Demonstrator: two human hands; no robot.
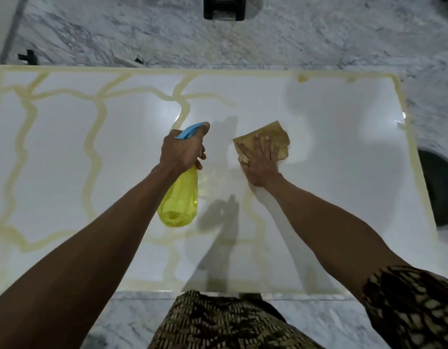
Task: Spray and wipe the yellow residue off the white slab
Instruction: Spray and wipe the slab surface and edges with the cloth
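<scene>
In the head view, a glossy white rectangular slab (331, 137) is seen lying flat on a grey-veined marble floor (243, 39). Yellow residue lines (94, 137) are traced across its left half and along its edges, while the right half looks largely clean. A translucent yellow spray bottle with a blue trigger head (179, 197) is gripped by the left hand (181, 149), fingers curled round its neck. A tan folded cloth (270, 136) is pressed onto the slab's middle by the right hand (262, 159), fingers straight and spread.
</scene>
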